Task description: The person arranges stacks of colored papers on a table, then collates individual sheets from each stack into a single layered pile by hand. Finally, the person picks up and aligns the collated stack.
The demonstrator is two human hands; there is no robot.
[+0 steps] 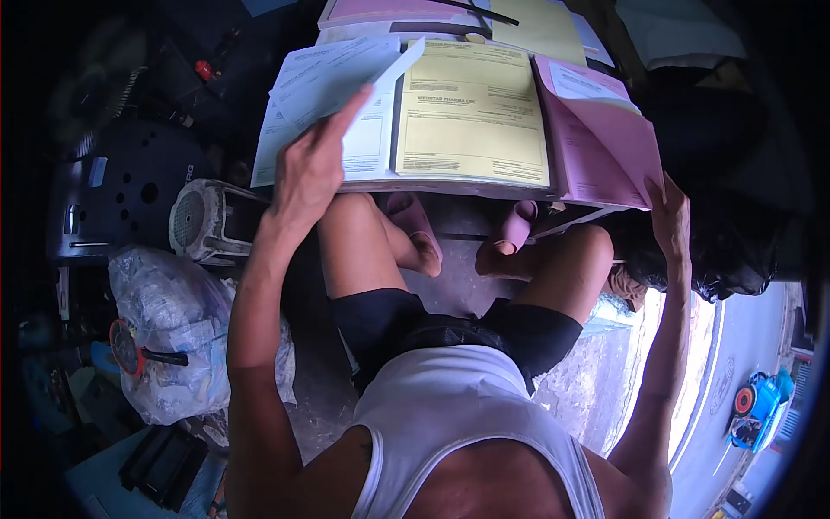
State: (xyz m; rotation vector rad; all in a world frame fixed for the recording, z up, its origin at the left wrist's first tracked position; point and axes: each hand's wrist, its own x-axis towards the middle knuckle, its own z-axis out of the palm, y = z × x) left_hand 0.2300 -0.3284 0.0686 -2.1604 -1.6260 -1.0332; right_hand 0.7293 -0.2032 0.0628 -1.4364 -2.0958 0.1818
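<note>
Three piles of printed forms lie side by side on a low table. My left hand [309, 173] is at the white pile [367, 147], its forefinger stretched along a white sheet [399, 69] whose right edge is lifted and curled. In the middle, the yellow pile [474, 121] lies flat with its print facing up. At the right end of the table, my right hand [673, 218] is closed on the corner of a pink sheet [624, 143], bent up off the pink pile [575, 173]. Its fingertips are partly hidden.
More pink and yellow papers [540, 30] lie at the table's far side, with a dark rod [480, 10] across them. A plastic stool [207, 221] and a stuffed clear plastic bag [177, 320] stand to the left. Black plastic bags [735, 251] sit at the right.
</note>
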